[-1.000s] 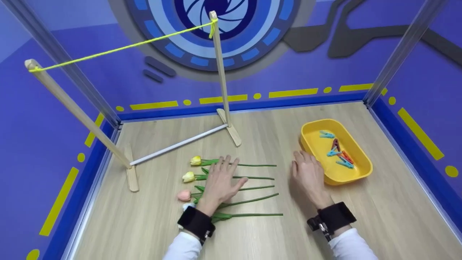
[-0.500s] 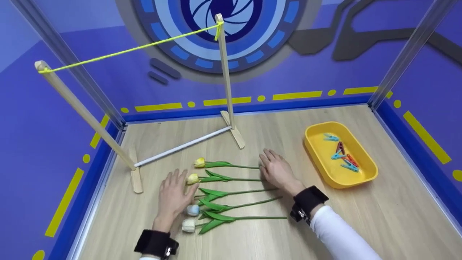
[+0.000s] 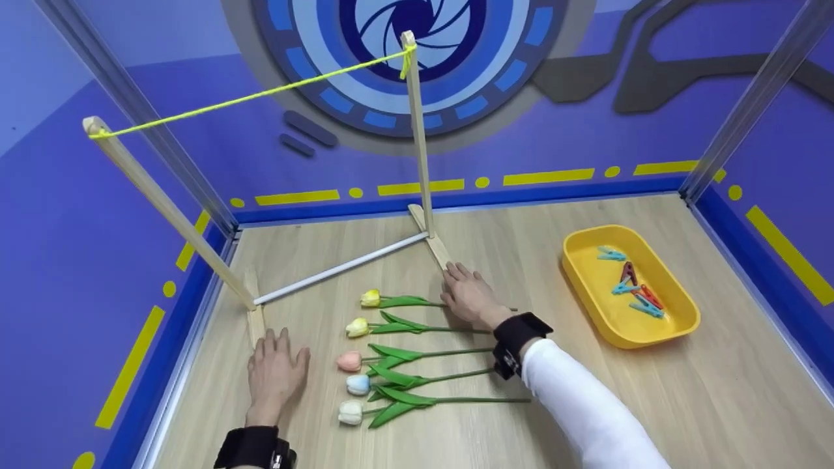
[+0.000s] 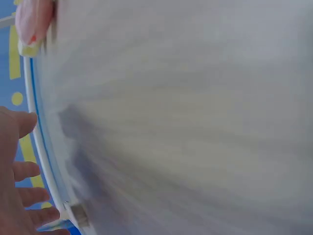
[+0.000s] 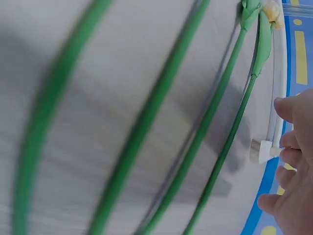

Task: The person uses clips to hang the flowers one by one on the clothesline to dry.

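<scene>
My left hand [image 3: 277, 374] is left of the flowers, fingers straight and spread, fingertips close to the stand's left wooden foot [image 3: 256, 322]. With relaxed fingers, my right hand [image 3: 472, 298] reaches over the stem of the farthest tulip, near the end of the right foot [image 3: 439, 251]. I cannot tell whether either hand touches a foot. Several artificial tulips lie in a row: a yellow tulip [image 3: 371, 298], another yellow tulip [image 3: 358, 327], a pink tulip [image 3: 349, 361], a blue tulip [image 3: 358, 385] and a white tulip [image 3: 350, 412]. Both hands hold nothing.
The wooden stand has two upright posts, a yellow string [image 3: 260, 94] tied between their tops and a white rod [image 3: 342, 268] joining the feet. At right, a yellow tray [image 3: 589, 306] holds several clothespins [image 3: 646, 304]. Blue panels enclose the table's back and sides.
My left hand has moved left from over the tulips to near the left foot. The right hand has moved left from beside the tray to near the right foot.
</scene>
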### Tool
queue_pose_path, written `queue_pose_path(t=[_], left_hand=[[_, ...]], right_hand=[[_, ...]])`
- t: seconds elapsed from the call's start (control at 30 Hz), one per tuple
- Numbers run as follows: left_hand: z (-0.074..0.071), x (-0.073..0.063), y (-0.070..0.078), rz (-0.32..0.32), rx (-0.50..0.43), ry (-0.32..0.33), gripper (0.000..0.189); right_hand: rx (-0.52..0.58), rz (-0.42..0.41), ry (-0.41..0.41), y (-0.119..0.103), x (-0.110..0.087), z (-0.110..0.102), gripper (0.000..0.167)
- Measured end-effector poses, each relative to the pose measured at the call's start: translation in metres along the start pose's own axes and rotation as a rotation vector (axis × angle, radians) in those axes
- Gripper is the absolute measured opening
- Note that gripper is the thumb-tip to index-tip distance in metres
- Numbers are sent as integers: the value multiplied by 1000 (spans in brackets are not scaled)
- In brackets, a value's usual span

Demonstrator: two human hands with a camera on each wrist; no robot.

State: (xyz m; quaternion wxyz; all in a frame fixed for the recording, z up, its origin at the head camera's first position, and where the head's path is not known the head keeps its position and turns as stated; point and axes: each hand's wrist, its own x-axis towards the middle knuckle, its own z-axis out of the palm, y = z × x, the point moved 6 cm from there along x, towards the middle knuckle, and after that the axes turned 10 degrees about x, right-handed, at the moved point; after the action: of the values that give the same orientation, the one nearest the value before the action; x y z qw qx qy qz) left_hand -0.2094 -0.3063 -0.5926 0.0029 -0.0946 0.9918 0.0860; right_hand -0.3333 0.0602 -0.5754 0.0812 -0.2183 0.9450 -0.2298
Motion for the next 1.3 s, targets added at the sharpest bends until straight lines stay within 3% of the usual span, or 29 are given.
queue_pose_path(t=[0.2, 0.43, 0.77, 1.13, 1.3], left_hand=[[8, 1, -23, -29, -19, -98, 72], [7, 4, -24, -38, -61, -166, 77], [10, 9, -17, -22, -38, -182, 82], [10, 23, 8, 53, -22, -124, 78], [13, 28, 21, 76, -23, -139, 77]], right_hand=[[-23, 10, -85, -8, 17, 7, 62], [-16, 90, -199, 0, 22, 18, 69], [-139, 56, -130, 9, 13, 20, 71], [-39, 68, -69, 36, -12, 6, 68], [-9, 71, -3, 47, -25, -1, 66]])
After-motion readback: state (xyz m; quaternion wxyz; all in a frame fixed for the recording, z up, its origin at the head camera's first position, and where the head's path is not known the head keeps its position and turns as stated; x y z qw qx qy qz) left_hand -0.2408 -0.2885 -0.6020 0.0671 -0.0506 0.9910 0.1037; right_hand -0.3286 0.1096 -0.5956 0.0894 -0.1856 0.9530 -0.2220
